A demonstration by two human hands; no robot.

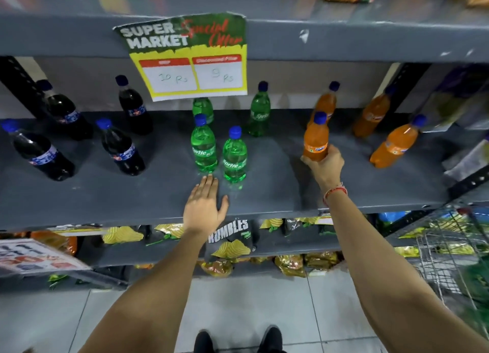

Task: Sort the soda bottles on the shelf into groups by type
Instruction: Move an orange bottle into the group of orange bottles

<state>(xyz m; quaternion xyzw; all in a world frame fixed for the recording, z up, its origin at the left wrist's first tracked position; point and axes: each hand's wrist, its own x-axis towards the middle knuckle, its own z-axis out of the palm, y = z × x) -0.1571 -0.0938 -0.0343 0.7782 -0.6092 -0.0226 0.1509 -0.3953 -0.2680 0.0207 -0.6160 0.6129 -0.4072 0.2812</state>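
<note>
On the grey shelf (277, 191) stand three clusters of blue-capped bottles. Several dark cola bottles (120, 147) are at the left. Several green Sprite bottles (203, 147) stand in the middle, one partly hidden behind the offer sign. Several orange Fanta bottles (394, 147) are at the right. My right hand (326, 167) grips the base of one upright Fanta bottle (316, 138) on the shelf. My left hand (205, 202) lies flat and open on the shelf, its fingertips just short of the front two Sprite bottles (234, 157).
A paper offer sign (190, 59) hangs from the shelf above (344, 40), covering the middle back. Chip bags (230, 239) fill the lower shelves. A wire shopping cart (449, 247) stands at the right. My shoes (238, 339) are on the tiled floor.
</note>
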